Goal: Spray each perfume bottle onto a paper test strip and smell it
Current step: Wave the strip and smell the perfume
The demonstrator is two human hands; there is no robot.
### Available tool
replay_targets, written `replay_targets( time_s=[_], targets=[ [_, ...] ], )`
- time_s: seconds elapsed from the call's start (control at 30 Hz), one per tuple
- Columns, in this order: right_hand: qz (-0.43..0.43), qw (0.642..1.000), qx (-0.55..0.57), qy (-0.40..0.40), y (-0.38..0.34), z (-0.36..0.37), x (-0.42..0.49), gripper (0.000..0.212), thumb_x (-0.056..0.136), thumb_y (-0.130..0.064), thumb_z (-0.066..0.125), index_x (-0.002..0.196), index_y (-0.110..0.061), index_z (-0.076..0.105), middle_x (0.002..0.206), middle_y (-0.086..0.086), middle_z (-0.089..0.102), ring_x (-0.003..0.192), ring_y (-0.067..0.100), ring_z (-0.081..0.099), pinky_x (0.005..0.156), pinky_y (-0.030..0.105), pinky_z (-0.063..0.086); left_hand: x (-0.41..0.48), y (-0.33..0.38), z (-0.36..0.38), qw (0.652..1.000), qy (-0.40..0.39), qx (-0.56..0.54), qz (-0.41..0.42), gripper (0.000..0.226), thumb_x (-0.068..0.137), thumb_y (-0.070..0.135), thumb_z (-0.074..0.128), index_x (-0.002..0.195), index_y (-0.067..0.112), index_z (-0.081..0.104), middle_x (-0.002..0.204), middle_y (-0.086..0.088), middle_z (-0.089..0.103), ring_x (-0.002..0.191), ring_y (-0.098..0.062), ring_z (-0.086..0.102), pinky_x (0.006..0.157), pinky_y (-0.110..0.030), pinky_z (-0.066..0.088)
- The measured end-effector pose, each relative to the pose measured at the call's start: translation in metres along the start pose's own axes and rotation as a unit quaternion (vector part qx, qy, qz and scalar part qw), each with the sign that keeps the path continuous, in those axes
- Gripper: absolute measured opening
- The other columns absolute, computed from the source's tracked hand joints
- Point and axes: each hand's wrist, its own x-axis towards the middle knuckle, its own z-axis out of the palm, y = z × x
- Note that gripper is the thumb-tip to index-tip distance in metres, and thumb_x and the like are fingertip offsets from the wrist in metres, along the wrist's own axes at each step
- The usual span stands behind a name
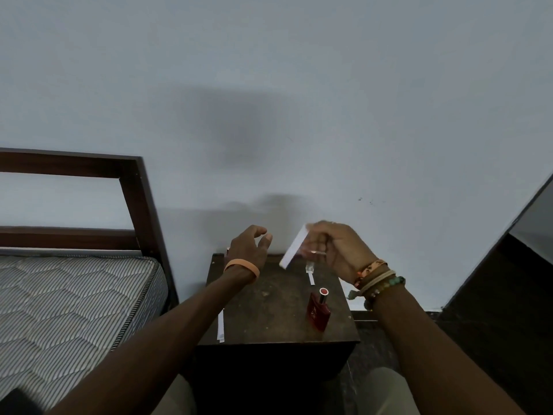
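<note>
**Status of task: in progress.**

1. Your right grip (335, 247) pinches a white paper test strip (294, 250) and holds it tilted in the air above the far part of the dark wooden tabletop (269, 304). The strip is blurred. You cannot tell from this view whether the same grip also holds anything else.
2. Your left grip (250, 245) is released. Its fingers are loosely curled, hold nothing, and hover above the far left of the tabletop.
3. The red square glass perfume bottle (319, 311) stands upright near the right edge of the tabletop, apart from both grips.
4. A small clear object (309, 267), possibly a second bottle, stands beyond the red bottle and below the raised strip. A short white strip (311, 279) lies just beside it.
5. Further white strips (220, 324) lie along the left edge of the tabletop.

**Assessment.** The strips laid down suggest that at least one sample is finished, though no wet mark confirms it. The raised strip is probably at the smelling stage. No grip is on the red bottle, so count it as likely outstanding.
</note>
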Motion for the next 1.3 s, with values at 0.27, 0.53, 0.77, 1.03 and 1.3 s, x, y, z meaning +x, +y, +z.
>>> replay_targets(
  time_s=[0.27, 0.53, 0.77, 1.03, 1.3],
  targets=[
    [-0.014, 0.989, -0.147, 0.008, 0.008, -0.003, 0.001, 0.015, 0.085, -0.016, 0.065, 0.076, -0.005, 0.068, 0.075, 0.013, 0.069, 0.069, 0.025, 0.065, 0.077, 0.043, 0.056, -0.002, 0.000, 0.000, 1.000, 0.000, 0.005, 0.005, 0.033, 0.091, 0.031, 0.058, 0.118, 0.013, 0.060, 0.122, -0.007, 0.064, 0.110, -0.024, 0.060, 0.096, -0.044, 0.049],
    [-0.021, 0.951, -0.310, -0.003, 0.017, -0.001, 0.008, 0.018, 0.083, -0.020, 0.065, 0.068, -0.009, 0.068, 0.075, 0.007, 0.069, 0.069, 0.021, 0.064, 0.068, 0.033, 0.053, -0.002, 0.000, 0.000, 1.000, 0.000, 0.010, 0.003, 0.032, 0.091, 0.032, 0.058, 0.117, 0.014, 0.060, 0.119, -0.006, 0.065, 0.108, -0.023, 0.060, 0.095, -0.043, 0.050],
    [-0.038, 0.887, -0.459, 0.026, 0.024, 0.002, 0.014, 0.023, 0.079, -0.027, 0.062, 0.057, -0.020, 0.059, 0.071, 0.001, 0.064, 0.067, 0.018, 0.058, 0.060, 0.025, 0.043, -0.005, -0.002, -0.002, 1.000, -0.001, 0.016, 0.002, 0.030, 0.091, 0.032, 0.058, 0.115, 0.014, 0.062, 0.117, -0.005, 0.066, 0.105, -0.022, 0.062, 0.093, -0.041, 0.051],
    [-0.008, 0.991, -0.130, -0.016, 0.011, 0.000, 0.012, 0.018, 0.084, -0.013, 0.063, 0.066, -0.012, 0.063, 0.068, 0.005, 0.062, 0.070, 0.023, 0.060, 0.074, 0.039, 0.053, -0.005, -0.002, -0.006, 1.000, -0.002, 0.017, -0.002, 0.030, 0.092, 0.030, 0.058, 0.115, 0.012, 0.062, 0.116, -0.006, 0.066, 0.105, -0.022, 0.061, 0.093, -0.038, 0.050],
    [-0.105, 0.994, -0.033, 0.001, -0.007, 0.002, 0.012, 0.022, 0.082, -0.009, 0.060, 0.061, -0.008, 0.063, 0.068, 0.011, 0.065, 0.065, 0.023, 0.064, 0.076, 0.041, 0.053, -0.007, -0.003, -0.008, 1.000, -0.003, 0.013, 0.001, 0.029, 0.091, 0.028, 0.059, 0.114, 0.010, 0.062, 0.116, -0.007, 0.066, 0.104, -0.023, 0.062, 0.093, -0.037, 0.049]
  ],
)
